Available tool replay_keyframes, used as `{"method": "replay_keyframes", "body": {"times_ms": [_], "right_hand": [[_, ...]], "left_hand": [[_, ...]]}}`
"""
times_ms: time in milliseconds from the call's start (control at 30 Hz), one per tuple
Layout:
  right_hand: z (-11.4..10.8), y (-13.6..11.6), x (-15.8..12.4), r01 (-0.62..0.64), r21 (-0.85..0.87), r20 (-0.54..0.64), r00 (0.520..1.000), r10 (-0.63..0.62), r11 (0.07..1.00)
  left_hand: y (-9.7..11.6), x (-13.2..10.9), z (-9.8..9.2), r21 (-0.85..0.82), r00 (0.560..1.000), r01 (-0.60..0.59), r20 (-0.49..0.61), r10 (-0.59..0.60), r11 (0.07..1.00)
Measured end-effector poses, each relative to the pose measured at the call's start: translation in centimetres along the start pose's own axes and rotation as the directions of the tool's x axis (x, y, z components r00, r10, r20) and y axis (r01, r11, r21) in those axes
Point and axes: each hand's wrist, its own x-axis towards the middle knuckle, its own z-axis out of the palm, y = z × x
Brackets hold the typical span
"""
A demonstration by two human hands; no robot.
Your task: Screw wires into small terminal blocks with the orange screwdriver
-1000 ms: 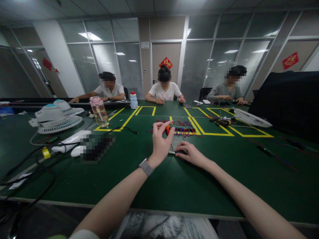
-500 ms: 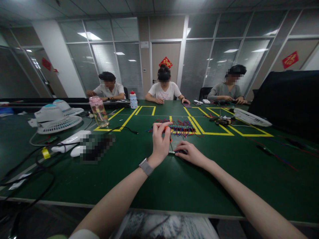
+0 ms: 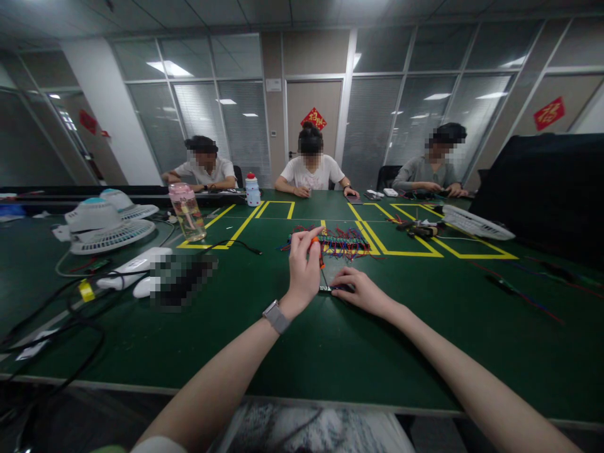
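My left hand (image 3: 304,267) is raised over the green table (image 3: 330,340), fingers pinched round the orange handle of a small screwdriver (image 3: 319,253) that points down. Its tip meets a small dark part (image 3: 330,289) lying on the table. My right hand (image 3: 361,290) rests flat on that part and holds it down with the fingertips. A grey watch (image 3: 276,316) sits on my left wrist. Just beyond the hands lies a bundle of red and blue wires on a terminal strip (image 3: 342,242).
Three people sit along the far side. A pink-capped bottle (image 3: 187,211), two white fans (image 3: 106,226), a white device (image 3: 136,264) and black cables (image 3: 51,314) fill the left. A keyboard (image 3: 476,223) and a dark monitor (image 3: 542,189) stand right. Yellow tape (image 3: 401,251) marks the table.
My left hand's fingers have shifted on the screwdriver handle, turning it; less of the orange shows now. My right hand has stayed on the part.
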Motion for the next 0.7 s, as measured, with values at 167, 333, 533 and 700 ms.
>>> {"method": "replay_keyframes", "body": {"times_ms": [167, 333, 533, 700], "right_hand": [[-0.06, -0.14, -0.03, -0.012, -0.002, 0.007, 1.0, 0.012, 1.0], [-0.22, -0.4, -0.05, -0.016, -0.009, 0.01, 1.0, 0.016, 1.0], [-0.16, -0.31, -0.08, -0.01, -0.006, 0.007, 1.0, 0.01, 1.0], [-0.2, -0.25, -0.04, -0.009, -0.007, 0.016, 1.0, 0.009, 1.0]], "left_hand": [[-0.29, -0.04, 0.34, -0.078, 0.998, 0.04, 0.045, -0.036, 0.996], [0.39, -0.01, -0.06, 0.064, 1.0, -0.017, 0.001, 0.017, 0.998], [-0.04, 0.06, 0.11, -0.026, 1.0, 0.004, 0.005, -0.003, 1.0], [-0.08, 0.04, 0.15, -0.006, 1.0, -0.011, -0.005, 0.011, 1.0]]}}
